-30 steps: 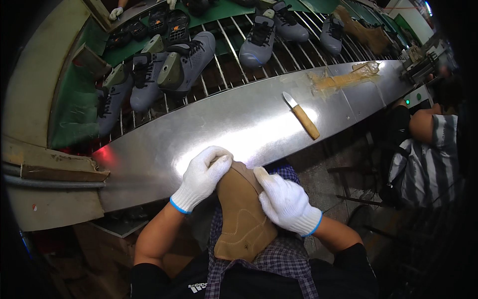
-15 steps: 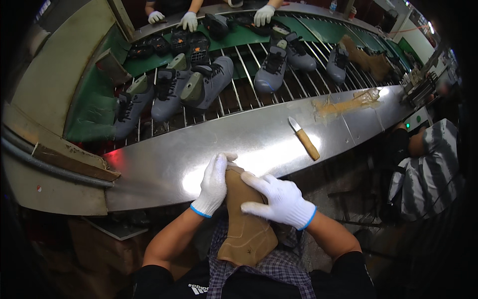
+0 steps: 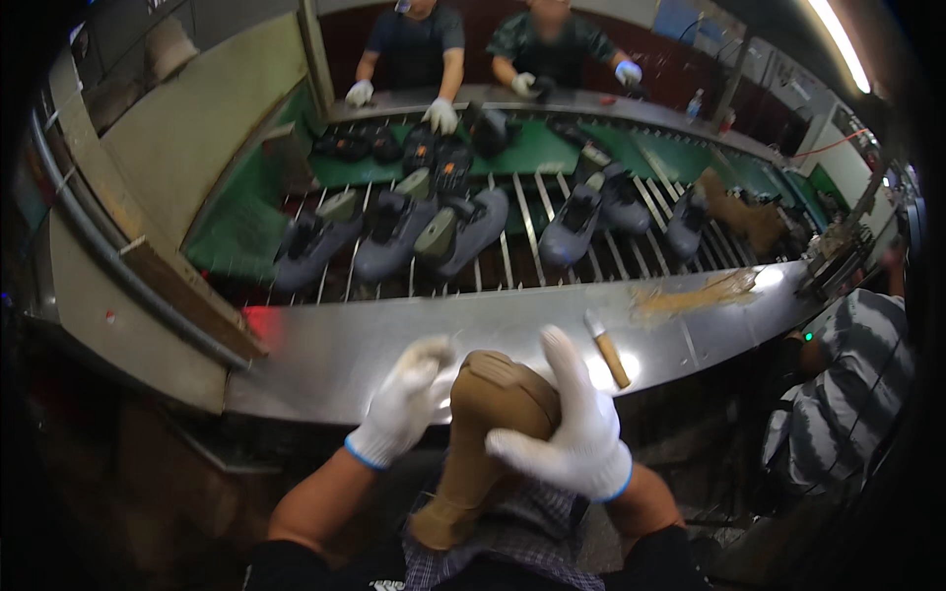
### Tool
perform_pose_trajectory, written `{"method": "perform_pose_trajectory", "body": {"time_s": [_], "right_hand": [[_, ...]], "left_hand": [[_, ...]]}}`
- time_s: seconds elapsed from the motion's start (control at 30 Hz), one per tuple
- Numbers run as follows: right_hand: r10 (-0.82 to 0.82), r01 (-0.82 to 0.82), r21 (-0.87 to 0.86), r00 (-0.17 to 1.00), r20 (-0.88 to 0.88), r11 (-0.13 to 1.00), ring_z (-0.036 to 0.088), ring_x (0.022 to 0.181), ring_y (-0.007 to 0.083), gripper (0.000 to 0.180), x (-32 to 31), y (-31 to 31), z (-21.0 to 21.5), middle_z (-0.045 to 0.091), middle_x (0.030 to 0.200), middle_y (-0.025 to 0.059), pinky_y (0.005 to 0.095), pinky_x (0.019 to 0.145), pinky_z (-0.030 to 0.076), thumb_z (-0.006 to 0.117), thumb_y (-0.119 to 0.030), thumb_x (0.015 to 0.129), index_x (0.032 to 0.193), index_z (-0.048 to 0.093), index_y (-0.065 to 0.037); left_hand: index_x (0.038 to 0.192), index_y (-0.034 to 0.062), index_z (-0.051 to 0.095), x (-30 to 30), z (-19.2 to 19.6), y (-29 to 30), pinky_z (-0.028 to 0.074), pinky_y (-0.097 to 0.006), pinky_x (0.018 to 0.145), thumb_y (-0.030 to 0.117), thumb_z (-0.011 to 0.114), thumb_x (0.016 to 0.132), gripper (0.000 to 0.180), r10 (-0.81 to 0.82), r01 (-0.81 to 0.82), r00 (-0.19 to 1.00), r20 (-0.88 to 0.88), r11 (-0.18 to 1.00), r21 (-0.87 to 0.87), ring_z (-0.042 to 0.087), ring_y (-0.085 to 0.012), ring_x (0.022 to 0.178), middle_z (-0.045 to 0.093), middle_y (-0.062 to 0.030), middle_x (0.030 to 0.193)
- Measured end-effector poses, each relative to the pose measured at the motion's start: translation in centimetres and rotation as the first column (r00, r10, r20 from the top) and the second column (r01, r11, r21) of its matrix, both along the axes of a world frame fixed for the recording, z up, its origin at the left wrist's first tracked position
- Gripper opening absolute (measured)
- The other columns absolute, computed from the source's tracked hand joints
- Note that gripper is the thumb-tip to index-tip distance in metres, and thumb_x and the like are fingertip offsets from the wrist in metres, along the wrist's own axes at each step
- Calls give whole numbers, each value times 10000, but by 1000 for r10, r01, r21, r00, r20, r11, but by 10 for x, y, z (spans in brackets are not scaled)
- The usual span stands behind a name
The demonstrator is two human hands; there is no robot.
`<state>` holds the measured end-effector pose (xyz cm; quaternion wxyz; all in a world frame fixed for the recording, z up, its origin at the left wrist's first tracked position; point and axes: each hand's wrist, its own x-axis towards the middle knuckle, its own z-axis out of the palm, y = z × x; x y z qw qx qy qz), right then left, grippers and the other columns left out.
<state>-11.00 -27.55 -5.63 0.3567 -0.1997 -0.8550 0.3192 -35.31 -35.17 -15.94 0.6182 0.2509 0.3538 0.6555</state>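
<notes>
Brown boot (image 3: 503, 394), lower centre of the frame, stands with its broad, rounded end up and its narrow end down by the checked apron (image 3: 507, 552). The right hand (image 3: 572, 424), in a white glove, is spread wide around the boot's right side: its thumb lies across the boot's front, while the fingers point up beyond it. The left hand (image 3: 402, 404), also gloved, is half-curled just beside the boot's left side; blur leaves it unclear whether its fingers touch. Beyond them, right of centre, a wooden-handled knife (image 3: 610, 359) lies on the metal ledge (image 3: 345, 335), near a patch of tan tape (image 3: 690, 295). Grey shoes (image 3: 483, 231) stand on the metal bars (image 3: 530, 231) across the middle. At upper centre, a co-worker's gloved hand (image 3: 440, 116) is at the dark soles (image 3: 451, 163).
</notes>
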Motion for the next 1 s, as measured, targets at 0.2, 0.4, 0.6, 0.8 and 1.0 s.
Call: {"method": "perform_pose_trajectory", "body": {"time_s": [0.2,0.4,0.6,0.8,1.0], "right_hand": [[382,-518,-356,839,-388,777,505,1512,345,1076,7,69,2,511,1617,231,501,1265,382,906,-439,884,1664,343,45],[388,-483,-346,868,-309,805,526,1437,337,1095,-31,95,-7,515,1556,177,488,1235,384,973,-523,756,1602,475,-39],[301,-379,-191,890,-341,906,637,1199,370,647,-34,90,-11,659,1247,186,488,1065,494,898,-435,743,1175,675,-8],[-247,-847,-226,116,-962,481,612,1215,327,356,-58,85,-51,632,1219,123,494,1116,508,779,-310,835,1103,622,-136],[129,-565,-447,708,-694,694,594,1153,287,372,-38,107,-32,614,1219,158,419,1029,490,822,-211,792,1045,601,-53]], "left_hand": [[1674,31,358,-52,25,-30,419,-497,1268,583,703,1028,917,-289,285,954,75,956,64,523,-344,1497,504,-180,1649],[1394,82,592,-27,165,12,605,-488,909,673,845,807,871,-59,242,-292,-955,961,-133,754,-431,1053,755,-218,1188],[1390,116,591,-6,193,32,615,-495,843,775,818,778,928,-259,211,-392,-883,908,-361,774,-427,954,779,-187,1131],[1269,84,605,16,196,56,630,-507,757,840,754,797,904,-273,159,-453,-849,912,-378,779,-435,860,785,-207,986],[1136,-7,606,24,203,72,626,-510,672,821,728,840,888,-267,193,-443,-856,904,-382,767,-449,763,759,-230,849]]}}
